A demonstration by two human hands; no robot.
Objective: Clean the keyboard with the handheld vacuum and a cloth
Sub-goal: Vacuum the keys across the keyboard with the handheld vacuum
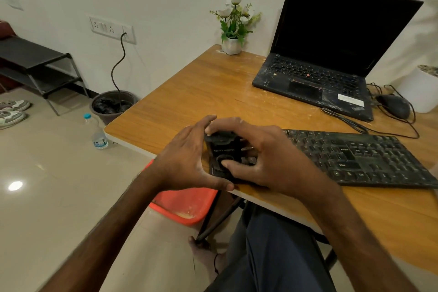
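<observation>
Wooden table (189, 92) filled the right half of the view, its surface dusty and scuffed toward the far side. Black shoe rack (35, 64) stood far left against the wall, with a pair of sneakers (11, 111) on the floor beside it. Laptop (331, 42) sat far right on the table, lid open, screen dark, deck smeared with dust. Keyboard (360, 159) lay near right, long side roughly along the near edge, its cable running off toward the laptop. Red plastic stool (187, 204) was under the table's near-left corner. Dark bin (111, 106) stood on the floor at the table's left, with a black cord (118, 66) dropping into it from the wall socket (111, 29).

Left hand (187, 161) cupped the left side of the handheld vacuum (224, 147), fingers over the far top, thumb under the near side. Right hand (267, 156) grasped it from the right, fingers curled over the top, thumb on the round part of the front. The vacuum was at the keyboard's left end, by the table's near-left corner. Couldn't tell if it rested on the keys.

White flower pot (231, 45) stood at the far-left corner of the table. Mouse (394, 105) was just right of the laptop. Water bottle (98, 135) stood on the floor near the bin.
</observation>
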